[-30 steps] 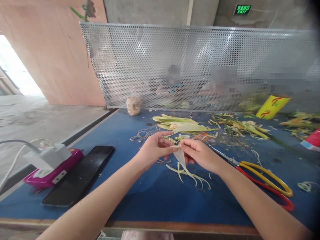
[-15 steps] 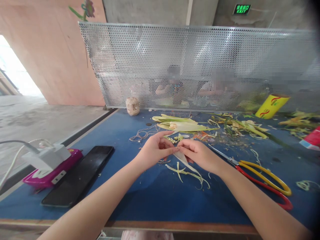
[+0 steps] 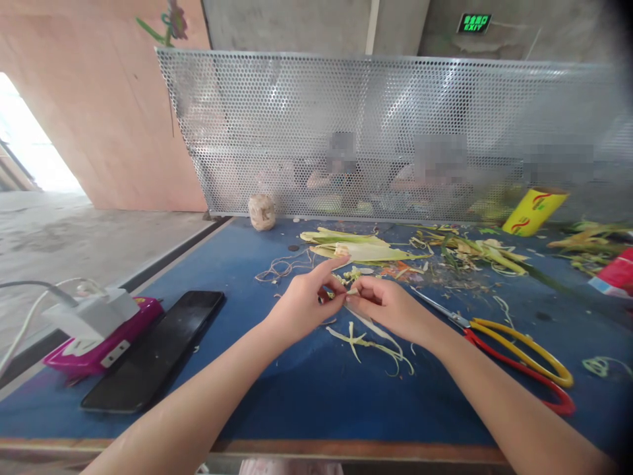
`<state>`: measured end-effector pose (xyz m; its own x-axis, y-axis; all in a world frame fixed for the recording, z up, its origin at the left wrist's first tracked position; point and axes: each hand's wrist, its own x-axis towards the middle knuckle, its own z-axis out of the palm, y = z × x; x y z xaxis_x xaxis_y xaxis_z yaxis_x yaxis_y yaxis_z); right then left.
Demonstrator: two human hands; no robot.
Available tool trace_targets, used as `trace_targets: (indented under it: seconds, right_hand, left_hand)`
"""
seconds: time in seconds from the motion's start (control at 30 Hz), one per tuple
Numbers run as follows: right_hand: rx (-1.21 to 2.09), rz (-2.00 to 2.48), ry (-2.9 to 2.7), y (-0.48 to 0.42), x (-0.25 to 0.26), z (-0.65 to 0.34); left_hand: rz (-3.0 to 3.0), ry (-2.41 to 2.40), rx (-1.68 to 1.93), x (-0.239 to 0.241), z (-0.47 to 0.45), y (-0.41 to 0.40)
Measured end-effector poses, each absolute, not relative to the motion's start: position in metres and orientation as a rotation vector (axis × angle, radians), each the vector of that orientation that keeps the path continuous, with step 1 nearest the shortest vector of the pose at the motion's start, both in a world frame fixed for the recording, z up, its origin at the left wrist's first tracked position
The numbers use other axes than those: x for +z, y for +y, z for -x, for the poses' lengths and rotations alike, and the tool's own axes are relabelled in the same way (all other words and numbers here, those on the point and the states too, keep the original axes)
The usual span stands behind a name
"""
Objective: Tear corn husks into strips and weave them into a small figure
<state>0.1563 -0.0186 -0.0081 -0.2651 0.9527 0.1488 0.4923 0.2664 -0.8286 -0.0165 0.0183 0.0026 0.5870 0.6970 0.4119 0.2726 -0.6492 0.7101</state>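
Both my hands meet over the middle of the blue table (image 3: pixel 306 389). My left hand (image 3: pixel 304 303) pinches one end of a pale leaf strip (image 3: pixel 368 323), index finger raised. My right hand (image 3: pixel 390 305) is closed on the same strip from the right. The strip trails down to the table between the hands and ends among thin yellow-green shreds (image 3: pixel 376 343). Little of the strip shows between the fingers.
Scissors with yellow and red handles (image 3: pixel 519 356) lie right of my right arm. A black phone (image 3: pixel 153 346) and a pink box with a white charger (image 3: pixel 93 323) sit at left. Leaf piles (image 3: pixel 361 247), a yellow roll (image 3: pixel 531 211), a twine ball (image 3: pixel 262 210) and a perforated metal screen (image 3: pixel 395 132) stand behind.
The wide triangular leaf piece hanging between my fingers has been folded or rolled down into a narrow strip. Both hands stayed in place, fingers working closer together.
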Motion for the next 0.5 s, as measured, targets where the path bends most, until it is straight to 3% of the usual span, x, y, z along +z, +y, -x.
trace_targets:
  seconds: [0.5]
  right_hand:
    - [0.908,1.295,-1.855,-0.0165,-0.0085,-0.1608]
  left_hand:
    - [-1.945,0.819,0.914,0.0032,0.0148,0.027]
